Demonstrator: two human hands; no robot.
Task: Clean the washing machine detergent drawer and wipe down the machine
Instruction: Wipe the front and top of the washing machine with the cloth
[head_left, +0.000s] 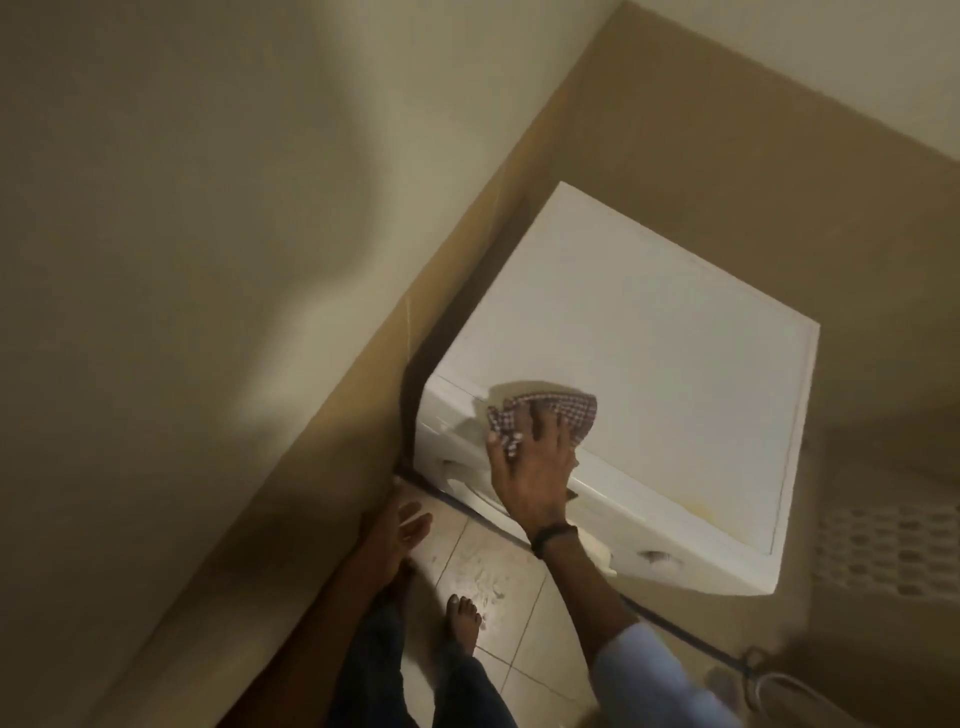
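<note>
Fingers flat, my right hand (535, 467) presses the cloth (550, 408) on the washing machine (649, 338) front edge; left hand (400, 525) loose, empty. Wiping looks underway, with much left.

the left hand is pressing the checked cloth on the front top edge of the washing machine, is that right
No, the right hand presses the checked cloth on the front top edge of the washing machine; the left hand is low beside the wall. The head view shows it.
</note>
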